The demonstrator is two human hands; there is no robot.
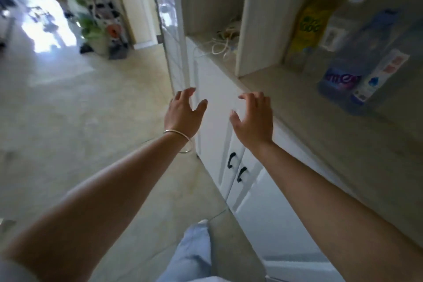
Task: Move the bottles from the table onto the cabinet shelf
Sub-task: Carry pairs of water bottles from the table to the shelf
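Note:
Two bottles stand on the cabinet shelf [297, 107] at the right: a yellow bottle [309, 27] at the back and a large clear blue-labelled bottle [357, 68] nearer the front. My left hand [183, 112], with a bangle on the wrist, and my right hand [254, 117] hover empty in front of the white cabinet, fingers loosely spread. Both are to the left of the bottles and touch nothing. The table is out of view.
White cabinet doors with black handles [235, 167] lie below the shelf. A coil of white cord [222, 41] sits in the left shelf bay. Beige floor [91, 110] stretches left toward plants and clutter [96, 27] by a bright doorway. The picture is blurred.

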